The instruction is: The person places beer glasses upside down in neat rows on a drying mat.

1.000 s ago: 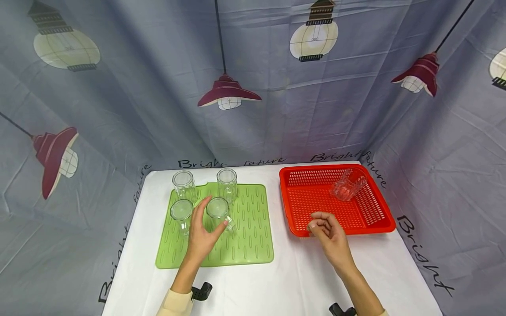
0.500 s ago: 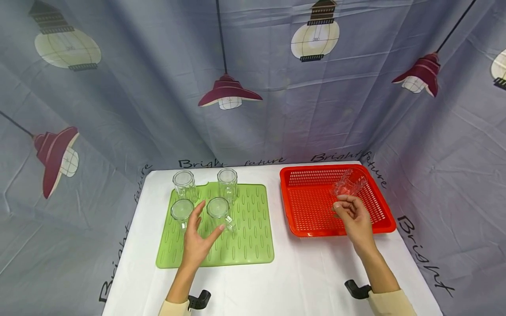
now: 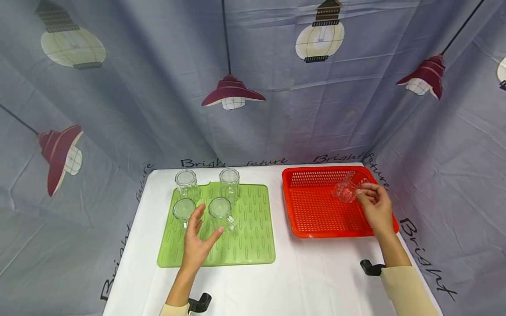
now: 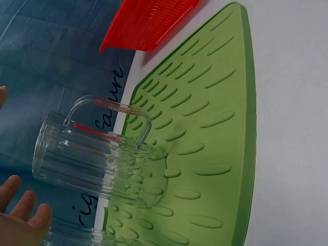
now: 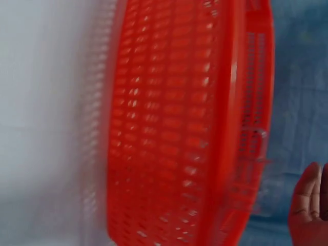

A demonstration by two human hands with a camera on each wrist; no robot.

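Note:
Several clear glass mugs stand upside down on a green ribbed drying mat (image 3: 253, 237) at the left. My left hand (image 3: 197, 245) is beside the front right mug (image 3: 219, 208), fingers and thumb spread apart and holding nothing. In the left wrist view a gap shows between the fingers and that handled mug (image 4: 97, 159). One more glass mug (image 3: 347, 188) lies tilted in the red plastic basket (image 3: 312, 235) at the right. My right hand (image 3: 375, 208) hovers over the basket's right side, close to that mug, fingers loosely bent. The right wrist view is blurred and shows the hand (image 5: 310, 205) apart from the mug.
A white cloth-covered table (image 3: 292, 276) carries the mat and basket, with a strip of cloth between them. Patterned grey-blue curtains (image 3: 272, 123) enclose the back and sides. The basket's raised rim stands between my right wrist and its inside.
My right hand has moved right and away from me, from the basket's front edge to beside the mug in it. My left hand has drawn back slightly from the front mug.

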